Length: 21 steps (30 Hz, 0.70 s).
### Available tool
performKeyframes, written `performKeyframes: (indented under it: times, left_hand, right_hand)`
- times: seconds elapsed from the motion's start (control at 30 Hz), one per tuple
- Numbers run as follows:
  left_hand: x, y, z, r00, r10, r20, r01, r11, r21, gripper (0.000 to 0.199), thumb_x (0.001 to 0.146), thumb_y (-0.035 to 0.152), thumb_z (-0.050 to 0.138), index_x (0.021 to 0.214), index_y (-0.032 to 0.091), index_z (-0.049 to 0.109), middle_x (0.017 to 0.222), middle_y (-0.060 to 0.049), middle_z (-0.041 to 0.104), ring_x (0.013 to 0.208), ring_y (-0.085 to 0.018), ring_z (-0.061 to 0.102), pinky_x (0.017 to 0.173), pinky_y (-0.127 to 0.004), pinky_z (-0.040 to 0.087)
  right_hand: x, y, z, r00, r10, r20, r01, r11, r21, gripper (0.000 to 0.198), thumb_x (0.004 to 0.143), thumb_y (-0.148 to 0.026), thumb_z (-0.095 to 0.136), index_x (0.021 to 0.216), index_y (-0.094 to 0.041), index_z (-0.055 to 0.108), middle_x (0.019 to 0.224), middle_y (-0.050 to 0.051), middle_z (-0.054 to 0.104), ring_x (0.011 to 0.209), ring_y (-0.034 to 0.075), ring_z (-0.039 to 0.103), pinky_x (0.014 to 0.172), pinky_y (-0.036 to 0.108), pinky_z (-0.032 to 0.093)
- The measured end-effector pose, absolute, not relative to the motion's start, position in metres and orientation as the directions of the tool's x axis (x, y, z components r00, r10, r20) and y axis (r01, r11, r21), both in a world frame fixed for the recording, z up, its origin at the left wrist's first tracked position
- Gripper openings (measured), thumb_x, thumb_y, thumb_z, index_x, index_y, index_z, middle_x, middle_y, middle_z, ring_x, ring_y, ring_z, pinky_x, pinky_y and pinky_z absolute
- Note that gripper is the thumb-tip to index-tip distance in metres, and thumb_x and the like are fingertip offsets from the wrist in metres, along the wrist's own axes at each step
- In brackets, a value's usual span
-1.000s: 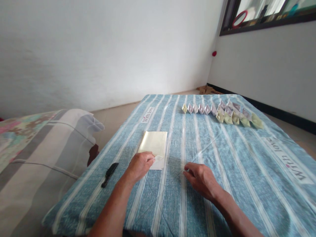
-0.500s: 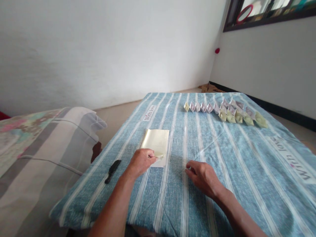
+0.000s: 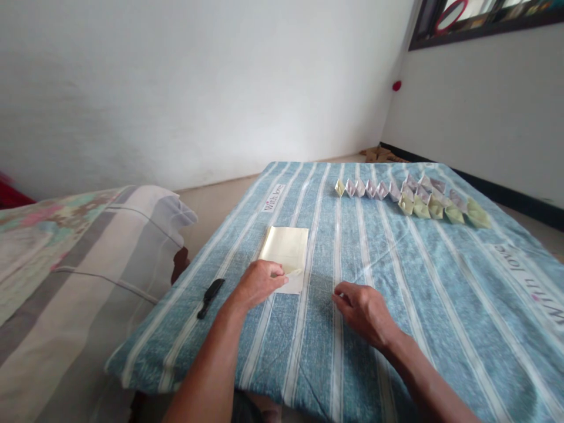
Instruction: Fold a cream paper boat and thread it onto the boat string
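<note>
A cream-yellow paper pad (image 3: 288, 244) lies on the striped cloth, left of the middle. My left hand (image 3: 263, 283) rests over its near left corner, thumb and fingers pinched on the lifted near edge of the top sheet; a paler sheet shows underneath. My right hand (image 3: 359, 308) is held low over the cloth to the right of the pad, fingers curled in with thumb against them, and no object shows in it. To the left of my left hand lies a black folding knife or comb-like tool (image 3: 211, 298); its exact kind is unclear.
Folded paper boats (image 3: 414, 197), yellow and pale purple, stand in rows at the far right of the table. A blue-and-white striped cloth (image 3: 352, 364) covers the table. A bed with striped bedding (image 3: 145, 229) stands to the left. Walls rise behind and at right.
The view has shifted slightly, so things sit a little further right. My left hand keeps its pinch on the sheet, whose near edge appears lifted a bit more. My right hand is nearly unchanged.
</note>
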<state>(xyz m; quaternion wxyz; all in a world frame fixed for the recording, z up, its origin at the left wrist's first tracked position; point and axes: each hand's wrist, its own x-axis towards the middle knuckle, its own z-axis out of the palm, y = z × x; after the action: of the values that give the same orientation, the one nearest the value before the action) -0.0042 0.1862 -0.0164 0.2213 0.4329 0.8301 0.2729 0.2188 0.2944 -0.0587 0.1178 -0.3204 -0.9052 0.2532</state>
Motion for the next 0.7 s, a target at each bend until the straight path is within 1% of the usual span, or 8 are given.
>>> performKeyframes:
  times: [0.1,0.2,0.3,0.37,0.43,0.53,0.67,0.7]
  left_hand:
    - [-0.008,0.183,-0.018,-0.436,0.884,-0.17,0.625,0.433,0.65,0.019,0.067,0.034,0.062,0.072,0.02,0.074,0.081,-0.001,0.074,0.087,-0.024,0.069,0.081,-0.028,0.047]
    - [-0.012,0.178,-0.017,-0.421,0.892,-0.163,0.61,0.411,0.677,0.026,0.065,0.035,0.067,0.084,0.019,0.076,0.094,-0.004,0.076,0.094,-0.025,0.068,0.086,-0.031,0.048]
    - [-0.015,0.174,-0.014,-0.427,0.89,-0.157,0.555,0.395,0.732,0.033,0.069,0.038,0.067,0.094,0.018,0.076,0.099,-0.006,0.076,0.095,-0.025,0.068,0.087,-0.032,0.049]
    - [-0.017,0.172,-0.013,-0.452,0.882,-0.135,0.521,0.384,0.762,0.031,0.073,0.036,0.063,0.093,0.017,0.076,0.095,-0.006,0.077,0.093,-0.024,0.069,0.085,-0.032,0.05]
    - [-0.019,0.17,-0.014,-0.508,0.857,-0.088,0.5,0.376,0.78,0.027,0.074,0.034,0.061,0.086,0.017,0.077,0.089,-0.004,0.077,0.088,-0.024,0.069,0.081,-0.031,0.05]
    - [-0.024,0.167,-0.017,-0.627,0.779,-0.013,0.457,0.382,0.803,0.025,0.072,0.034,0.06,0.079,0.016,0.076,0.081,-0.003,0.076,0.083,-0.024,0.069,0.075,-0.03,0.051]
    - [-0.035,0.162,-0.025,-0.734,0.678,0.037,0.418,0.408,0.812,0.031,0.073,0.035,0.058,0.086,0.013,0.075,0.084,-0.005,0.076,0.083,-0.022,0.069,0.073,-0.028,0.051]
    - [-0.038,0.161,-0.026,-0.749,0.662,0.045,0.415,0.414,0.81,0.032,0.073,0.035,0.057,0.087,0.013,0.075,0.084,-0.005,0.076,0.082,-0.022,0.069,0.073,-0.027,0.051]
  right_hand:
    - [0.205,0.287,-0.059,-0.753,0.648,0.114,0.489,0.667,-0.562,0.02,0.09,-0.025,0.049,0.079,-0.02,0.065,0.069,0.002,0.066,0.061,0.014,0.059,0.06,0.025,0.034]
    - [0.187,0.276,-0.06,-0.732,0.644,0.223,0.442,0.698,-0.564,0.017,0.09,-0.023,0.05,0.084,-0.019,0.065,0.079,0.004,0.068,0.069,0.016,0.062,0.064,0.025,0.038]
    - [0.168,0.263,-0.059,-0.726,0.596,0.343,0.392,0.768,-0.506,0.014,0.091,-0.022,0.052,0.089,-0.02,0.065,0.089,0.006,0.067,0.08,0.018,0.062,0.07,0.027,0.041]
    - [0.158,0.254,-0.057,-0.745,0.534,0.4,0.354,0.824,-0.442,0.009,0.089,-0.021,0.056,0.093,-0.02,0.064,0.096,0.007,0.065,0.089,0.021,0.06,0.076,0.03,0.042]
    - [0.148,0.247,-0.058,-0.782,0.462,0.418,0.312,0.871,-0.379,0.01,0.086,-0.023,0.062,0.096,-0.02,0.063,0.1,0.007,0.064,0.095,0.023,0.057,0.081,0.032,0.042]
    - [0.137,0.24,-0.062,-0.833,0.386,0.396,0.273,0.91,-0.312,0.014,0.084,-0.024,0.067,0.096,-0.02,0.062,0.101,0.007,0.063,0.099,0.024,0.054,0.085,0.034,0.04]
    - [0.128,0.237,-0.071,-0.869,0.344,0.355,0.268,0.931,-0.246,0.003,0.089,-0.022,0.061,0.088,-0.019,0.061,0.093,0.006,0.063,0.094,0.023,0.054,0.083,0.035,0.037]
    - [0.126,0.237,-0.073,-0.873,0.339,0.351,0.27,0.935,-0.232,0.004,0.09,-0.021,0.059,0.086,-0.019,0.061,0.091,0.005,0.062,0.092,0.022,0.054,0.082,0.035,0.037]
